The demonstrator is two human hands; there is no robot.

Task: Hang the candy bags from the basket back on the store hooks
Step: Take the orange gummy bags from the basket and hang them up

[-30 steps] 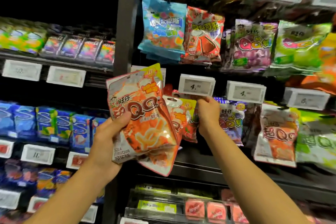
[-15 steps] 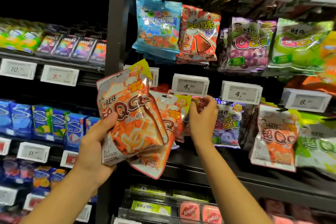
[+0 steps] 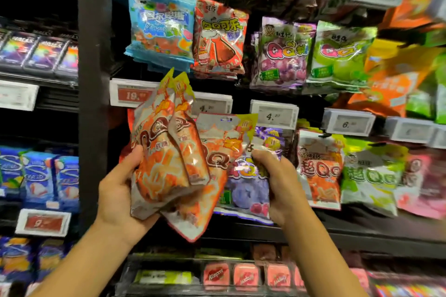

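Nearest: left hand (image 3: pixel 118 196) curled around a bunch of orange candy bags (image 3: pixel 166 152), thumb on the front, bags tilted and fanned upward. Right hand (image 3: pixel 277 183) pinching the edge of one more orange bag (image 3: pixel 219 152), touching the bunch. Just behind, purple grape bags (image 3: pixel 246 190) hanging beside orange bags (image 3: pixel 318 166). Farther back, price tags (image 3: pixel 274 113), then blue bags (image 3: pixel 160 19) and red cola bags (image 3: pixel 219 36) hanging above.

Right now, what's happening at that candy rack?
A person is restocking the hooks. The left hand grips a bunch of orange QQ candy bags. The right hand pinches the edge of one more orange bag, held in front of the hanging purple bags. That bag is not on a hook yet.
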